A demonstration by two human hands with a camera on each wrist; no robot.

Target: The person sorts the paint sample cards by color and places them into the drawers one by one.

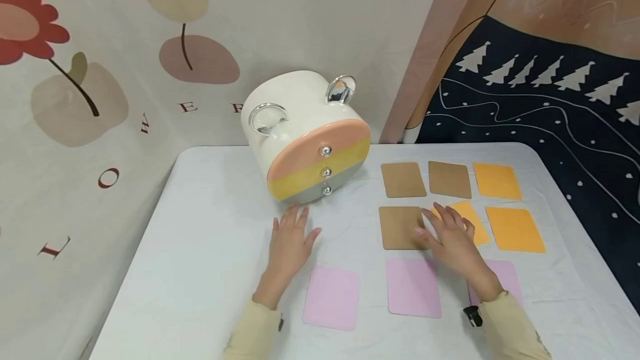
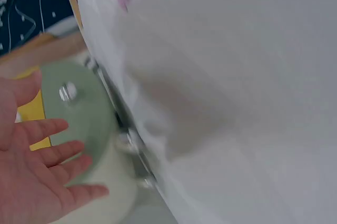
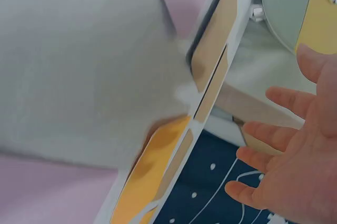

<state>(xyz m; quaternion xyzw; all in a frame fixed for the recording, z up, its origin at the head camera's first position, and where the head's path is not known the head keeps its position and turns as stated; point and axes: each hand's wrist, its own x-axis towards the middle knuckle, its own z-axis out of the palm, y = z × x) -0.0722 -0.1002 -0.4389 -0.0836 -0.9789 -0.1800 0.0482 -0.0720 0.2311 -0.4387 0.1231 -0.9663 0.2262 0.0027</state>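
Note:
A white rounded drawer box (image 1: 280,93) with a striped coral, yellow and grey-green front and small silver knobs stands at the back of the table. My left hand (image 1: 289,246) is in front of it, fingers spread; the left wrist view shows nothing in the palm (image 2: 31,182). The right hand (image 1: 454,240) is over the gap between a brown card (image 1: 399,228) and a tilted orange card (image 1: 475,221), partly hiding both. In the right wrist view this hand (image 3: 305,139) has its fingers spread and holds nothing. Whether its fingertips touch a card, I cannot tell.
More brown cards (image 1: 449,179) and orange cards (image 1: 515,229) lie in rows at the right. Nearer the front are pink cards (image 1: 414,288), one partly under the right forearm. Printed cloth (image 1: 310,10) hangs behind the white table (image 1: 200,271).

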